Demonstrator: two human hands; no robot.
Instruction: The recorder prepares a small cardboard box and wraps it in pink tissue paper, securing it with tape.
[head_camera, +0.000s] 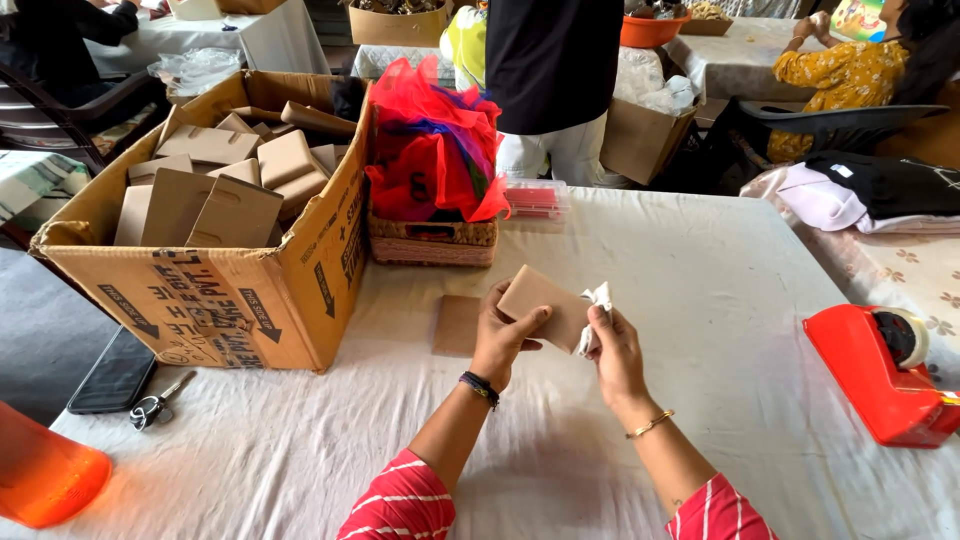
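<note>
At the centre of the frame, the left hand (503, 333) pinches a small brown paper bag (545, 307) between thumb and fingers, held above the white tablecloth (700, 300). The right hand (612, 347) grips a white wad (596, 312) (tissue or cloth, hard to tell) pressed to the bag's right edge. Another brown piece (457, 325) lies just left.

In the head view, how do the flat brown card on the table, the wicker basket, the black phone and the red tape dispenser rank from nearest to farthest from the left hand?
1. Flat brown card: lies just left of the left hand.
2. Wicker basket: behind the hand, beside the cardboard box.
3. Red tape dispenser: at the table's right edge.
4. Black phone: at the table's left edge, slightly farther.
</note>
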